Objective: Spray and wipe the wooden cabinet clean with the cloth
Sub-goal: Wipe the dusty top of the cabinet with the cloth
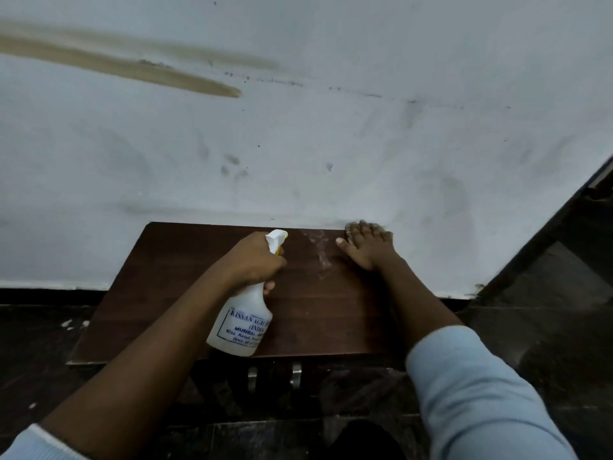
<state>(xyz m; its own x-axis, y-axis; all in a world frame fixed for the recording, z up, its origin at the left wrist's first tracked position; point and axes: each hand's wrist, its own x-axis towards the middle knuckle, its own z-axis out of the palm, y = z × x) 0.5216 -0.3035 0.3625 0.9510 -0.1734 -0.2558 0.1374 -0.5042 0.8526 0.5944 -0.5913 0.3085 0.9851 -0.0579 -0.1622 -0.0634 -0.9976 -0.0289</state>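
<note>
A dark brown wooden cabinet stands against the white wall, seen from above. My left hand grips the neck of a white spray bottle with a blue printed label, its nozzle pointing toward the far edge of the top. A pale wet streak lies on the wood just past the nozzle. My right hand lies flat at the far right corner of the top, fingers spread, pressing on a cloth. Only a small patterned edge of the cloth shows under the fingertips.
The smudged white wall rises right behind the cabinet. Two metal door handles show on the cabinet front below the top. A dark wooden frame slants along the right side. The floor around is dark.
</note>
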